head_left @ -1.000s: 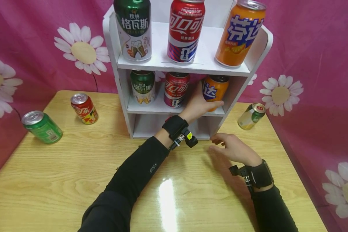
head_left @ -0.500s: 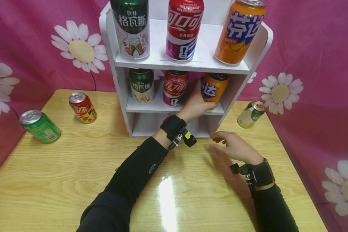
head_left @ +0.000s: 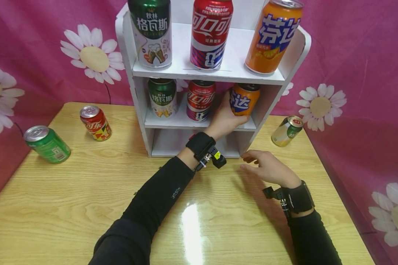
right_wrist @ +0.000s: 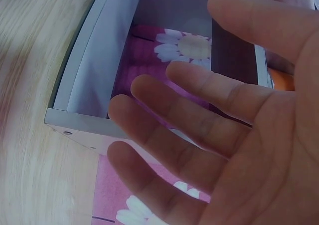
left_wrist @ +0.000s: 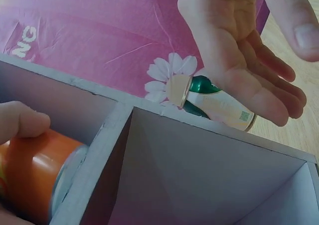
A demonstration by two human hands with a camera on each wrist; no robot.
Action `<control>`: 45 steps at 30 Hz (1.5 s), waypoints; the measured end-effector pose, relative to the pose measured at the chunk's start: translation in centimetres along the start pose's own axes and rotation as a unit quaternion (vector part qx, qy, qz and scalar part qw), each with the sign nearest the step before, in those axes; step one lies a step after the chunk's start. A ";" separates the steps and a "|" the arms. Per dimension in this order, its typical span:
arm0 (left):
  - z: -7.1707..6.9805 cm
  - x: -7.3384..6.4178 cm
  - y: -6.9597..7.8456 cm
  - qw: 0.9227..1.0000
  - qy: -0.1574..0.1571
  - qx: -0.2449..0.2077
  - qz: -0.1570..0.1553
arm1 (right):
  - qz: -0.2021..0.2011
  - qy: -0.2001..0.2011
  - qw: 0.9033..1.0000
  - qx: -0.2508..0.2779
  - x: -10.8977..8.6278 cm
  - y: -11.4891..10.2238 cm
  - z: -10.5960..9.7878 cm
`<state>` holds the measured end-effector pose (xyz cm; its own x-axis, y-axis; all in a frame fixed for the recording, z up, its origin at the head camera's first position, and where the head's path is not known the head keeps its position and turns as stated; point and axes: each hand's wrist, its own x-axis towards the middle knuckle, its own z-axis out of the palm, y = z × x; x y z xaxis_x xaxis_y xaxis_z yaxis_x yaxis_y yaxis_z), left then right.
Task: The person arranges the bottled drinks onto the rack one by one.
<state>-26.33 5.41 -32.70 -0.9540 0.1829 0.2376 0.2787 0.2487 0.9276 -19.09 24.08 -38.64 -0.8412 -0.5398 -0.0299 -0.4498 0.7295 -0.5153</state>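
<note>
My left hand (head_left: 226,117) reaches into the middle level of the white shelf (head_left: 215,75) and grips an orange soda can (head_left: 244,100) at its right end. In the left wrist view, a finger and the can's orange side (left_wrist: 37,167) show, its silver rim close to the shelf board. To the left on this level stand a red cola can (head_left: 200,100) and a green-and-white can (head_left: 162,97). My right hand (head_left: 268,168) hovers by the shelf's lower right corner, fingers loosely bent and holding nothing; its spread fingers (right_wrist: 189,120) show in the right wrist view.
On the top level stand a green-and-white can (head_left: 154,35), a red cola can (head_left: 210,35) and an orange can (head_left: 273,36). The wooden table (head_left: 119,176) bears a green can (head_left: 48,144), a red-and-yellow can (head_left: 95,123) and a green-and-cream can (head_left: 287,131). Pink flowered cloth (head_left: 345,73) encloses it.
The orange can has turned slightly in my left hand, and more of its lettering faces forward. My right hand stays in almost the same place. The head view has shifted a little.
</note>
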 end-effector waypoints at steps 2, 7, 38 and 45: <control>0.1 0.0 0.0 1.000 0.005 0.003 -0.001 | 0.000 0.000 1.000 0.001 0.0 0.0 0.0; 0.3 -0.1 -0.1 1.000 0.016 0.000 -0.001 | 0.001 0.000 1.000 0.002 0.0 0.1 0.1; 0.4 0.0 -0.1 0.999 0.029 0.026 0.004 | 0.003 -0.008 1.000 0.001 0.1 0.2 0.1; 0.5 -0.1 0.0 0.999 0.032 0.036 0.005 | 0.003 -0.007 1.000 0.001 0.0 0.2 0.1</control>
<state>-26.23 5.90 -32.91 -0.9558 0.1257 0.2657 0.2924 0.3149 0.9030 -19.16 24.16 -38.80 -0.8390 -0.5423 -0.0452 -0.4449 0.7315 -0.5167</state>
